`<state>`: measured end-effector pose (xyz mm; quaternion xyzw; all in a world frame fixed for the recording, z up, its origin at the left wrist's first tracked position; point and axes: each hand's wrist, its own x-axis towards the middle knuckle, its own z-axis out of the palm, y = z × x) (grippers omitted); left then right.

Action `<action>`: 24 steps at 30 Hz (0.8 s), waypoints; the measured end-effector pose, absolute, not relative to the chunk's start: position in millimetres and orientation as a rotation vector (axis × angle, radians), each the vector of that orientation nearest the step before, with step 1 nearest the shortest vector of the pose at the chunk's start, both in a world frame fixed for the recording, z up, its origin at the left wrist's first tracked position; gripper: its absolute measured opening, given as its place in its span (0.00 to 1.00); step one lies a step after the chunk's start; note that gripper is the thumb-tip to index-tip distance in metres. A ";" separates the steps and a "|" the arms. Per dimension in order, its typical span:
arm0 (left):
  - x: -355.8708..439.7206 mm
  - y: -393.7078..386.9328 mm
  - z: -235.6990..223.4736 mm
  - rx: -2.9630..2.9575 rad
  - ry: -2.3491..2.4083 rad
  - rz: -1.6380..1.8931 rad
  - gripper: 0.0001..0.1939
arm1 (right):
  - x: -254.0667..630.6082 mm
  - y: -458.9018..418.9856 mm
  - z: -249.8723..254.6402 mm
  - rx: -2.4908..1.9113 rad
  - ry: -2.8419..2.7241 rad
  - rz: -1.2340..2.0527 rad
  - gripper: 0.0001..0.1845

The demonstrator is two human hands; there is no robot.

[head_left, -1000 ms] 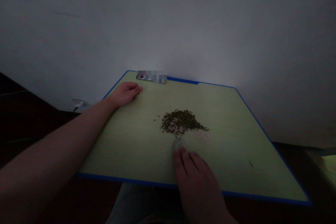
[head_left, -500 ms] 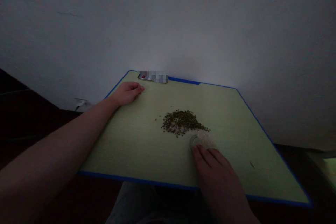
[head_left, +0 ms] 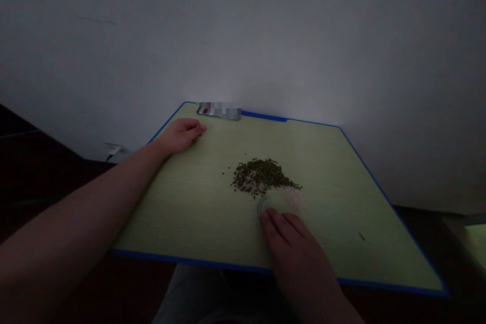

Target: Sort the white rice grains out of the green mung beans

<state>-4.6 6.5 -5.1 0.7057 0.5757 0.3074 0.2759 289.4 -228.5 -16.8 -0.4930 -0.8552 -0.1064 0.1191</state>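
My right hand (head_left: 294, 243) presses a clear protractor (head_left: 263, 206) with curved markings against the tabletop; the fingers cover part of it. Just beyond its edge lies a pile of small dark green beans (head_left: 261, 174). Pale grains that look like rice (head_left: 293, 196) are heaped at the pile's right, ahead of my right fingers, and some show among the beans. Away to the left, my left hand (head_left: 183, 134) rests on the table with its fingers curled in and nothing visible in them. A few beans lie loose left of the pile.
The pale green table (head_left: 322, 162) has a blue rim and stands against a grey wall (head_left: 243, 35). A flat phone-like object (head_left: 220, 112), partly blurred out, lies at the back edge. A small dark sliver (head_left: 361, 236) lies at the right. A plug (head_left: 115, 151) sits low on the wall.
My right hand has slid left with the protractor, to the near side of the bean pile, uncovering more of the pale grains. My left hand stays in place.
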 end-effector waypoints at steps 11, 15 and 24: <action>-4.5 7.4 -5.8 1.874 1.538 0.822 0.18 | 307.7 -228.7 -17.0 -1.518 -2.498 -0.410 0.26; -5.3 8.6 -7.8 1.886 1.527 0.833 0.19 | 303.7 -230.3 -14.2 -1.392 -2.513 -0.387 0.25; -5.8 9.5 -7.8 1.912 1.546 0.831 0.19 | 298.7 -222.4 -10.9 -1.359 -2.505 -0.326 0.22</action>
